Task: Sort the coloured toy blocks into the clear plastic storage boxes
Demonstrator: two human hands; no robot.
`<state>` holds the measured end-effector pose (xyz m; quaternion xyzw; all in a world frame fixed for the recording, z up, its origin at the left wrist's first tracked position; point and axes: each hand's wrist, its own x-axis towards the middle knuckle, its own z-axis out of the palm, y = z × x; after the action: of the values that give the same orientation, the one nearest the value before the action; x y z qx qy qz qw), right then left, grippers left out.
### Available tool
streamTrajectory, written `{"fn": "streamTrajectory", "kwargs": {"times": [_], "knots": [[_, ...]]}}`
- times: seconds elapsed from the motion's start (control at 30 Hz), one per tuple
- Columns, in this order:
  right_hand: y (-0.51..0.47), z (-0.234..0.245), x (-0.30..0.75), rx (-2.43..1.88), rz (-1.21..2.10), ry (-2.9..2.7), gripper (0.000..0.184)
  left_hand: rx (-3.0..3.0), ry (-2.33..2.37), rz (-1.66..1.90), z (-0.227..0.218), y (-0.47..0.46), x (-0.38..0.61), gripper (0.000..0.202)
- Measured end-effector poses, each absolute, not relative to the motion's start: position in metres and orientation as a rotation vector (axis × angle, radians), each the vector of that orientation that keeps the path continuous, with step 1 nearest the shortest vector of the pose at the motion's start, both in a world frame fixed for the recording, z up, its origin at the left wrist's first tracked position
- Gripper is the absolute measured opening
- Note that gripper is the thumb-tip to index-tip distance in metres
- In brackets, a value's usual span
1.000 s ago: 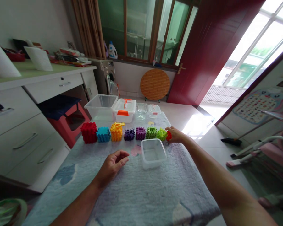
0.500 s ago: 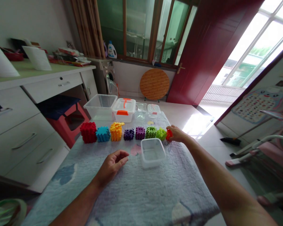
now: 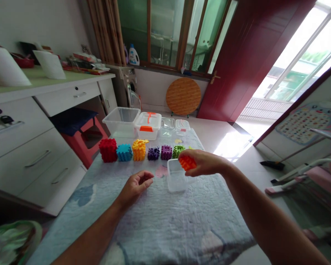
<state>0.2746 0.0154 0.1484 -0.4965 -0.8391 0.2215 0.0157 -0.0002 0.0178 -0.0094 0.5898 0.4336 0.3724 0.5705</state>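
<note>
right hand (image 3: 206, 163) grips orange block (image 3: 187, 162), long axis slanting down-right

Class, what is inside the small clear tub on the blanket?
Nothing shows inside the clear tub, but the orange block in the right hand hides its far right corner, so that part cannot be seen.

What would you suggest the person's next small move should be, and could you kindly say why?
Probably lower the orange block in the right hand and let it go into the clear plastic tub. The block is already over the tub's open top, and the left hand looks empty, so it needn't help.
</note>
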Motion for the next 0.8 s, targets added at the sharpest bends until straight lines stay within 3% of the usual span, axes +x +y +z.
{"fn": "streamTrajectory", "kwargs": {"times": [0.33,0.63,0.8], "knots": [[0.034,0.104,0.237,-1.693,0.831,-2.813,0.031,1.410,0.977,0.871,-0.004,0.014,0.000,0.030],[0.037,0.091,0.215,-1.673,0.502,-3.134,0.011,1.441,0.956,0.872,-0.011,0.015,-0.003,0.030],[0.040,0.083,0.220,-1.590,0.493,-3.154,0.016,1.434,0.963,0.880,-0.011,0.014,-0.002,0.031]]}}
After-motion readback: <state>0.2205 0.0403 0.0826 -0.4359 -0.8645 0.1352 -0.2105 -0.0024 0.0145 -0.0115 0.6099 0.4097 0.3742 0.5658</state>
